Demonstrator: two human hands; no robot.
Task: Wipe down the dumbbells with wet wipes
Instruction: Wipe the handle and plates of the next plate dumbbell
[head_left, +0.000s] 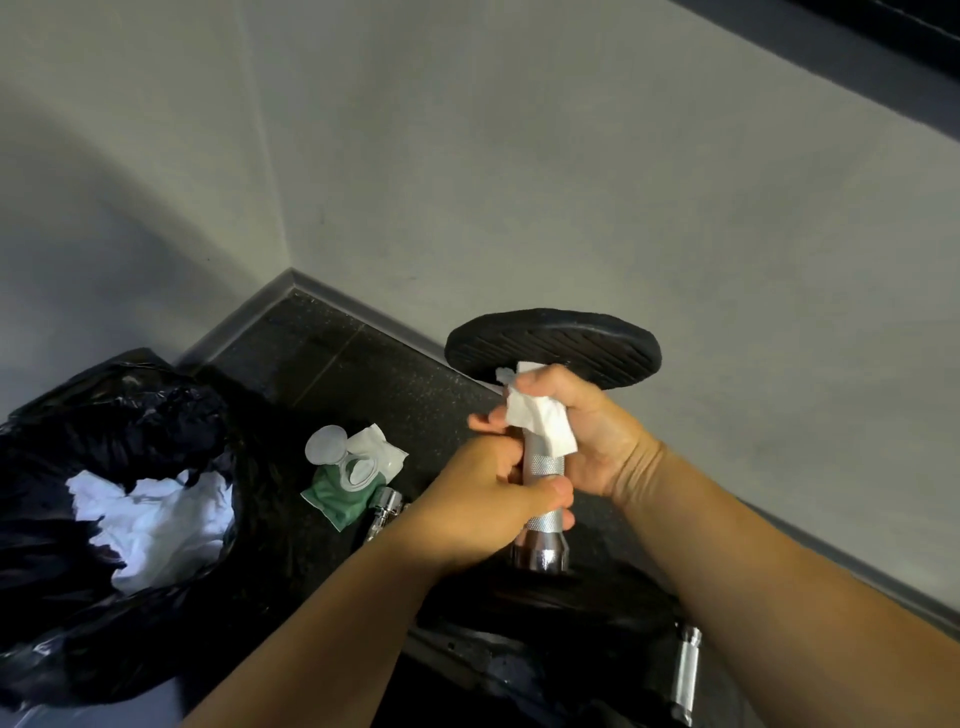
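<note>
A black rubbish bag (130, 415) lies open well to the left of the left hand (483, 499), with crumpled white used wipes (150, 519) inside it. The dumbbell (553, 348) stands on end between both hands, one black ribbed plate above the right hand (587, 431) and the other plate dark below the left wrist. The left hand is clenched around the lower part of the knurled chrome handle (543, 467), thumb across the front. The right hand, just above and touching it, clutches a white wet wipe (540, 421) wrapped against the upper part of the handle, a corner of the wipe sticking out past the fingertips. On the dark floor (363, 374), to the left of the left hand and between it and the bag, lies a green wipes pack (343, 493) with its round lid (327, 444) flipped open. A second chrome handle (685, 670) shows beneath the right forearm. A small chrome piece (384, 506) lies just beside the pack, near the left hand.
</note>
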